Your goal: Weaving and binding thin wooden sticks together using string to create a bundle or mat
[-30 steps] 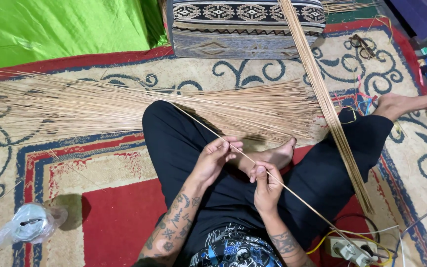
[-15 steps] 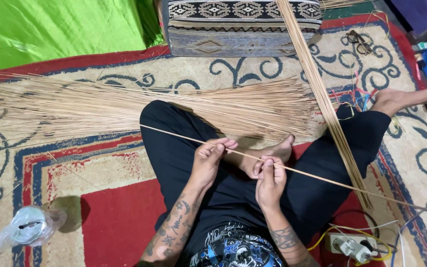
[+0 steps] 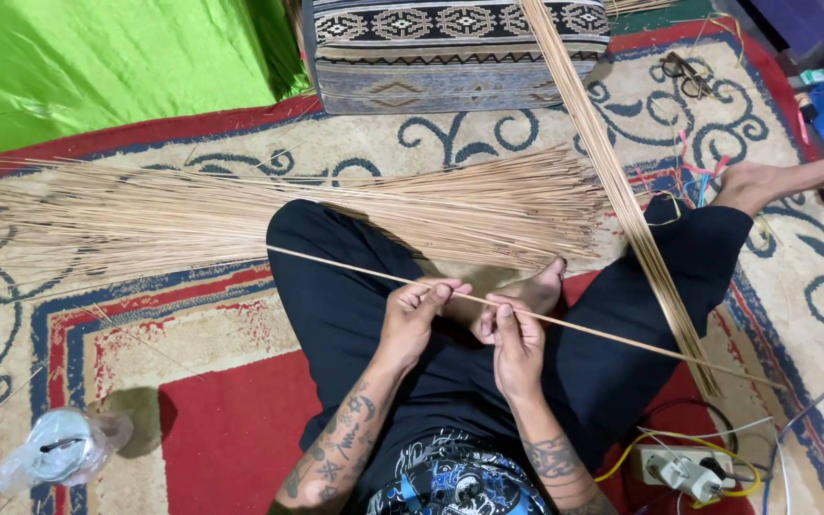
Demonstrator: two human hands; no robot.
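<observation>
Both hands, the left hand [image 3: 410, 315] and right hand [image 3: 517, 343], pinch 1 long thin tan stick [image 3: 364, 272] across the lap; judged mid-stripping, next needs a steady slide along it

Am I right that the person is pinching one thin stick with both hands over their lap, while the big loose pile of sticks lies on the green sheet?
Not quite. The head view shows both the left hand and right hand pinching the thin stick, but the pile of sticks lies on the patterned carpet, not the green sheet.
</observation>
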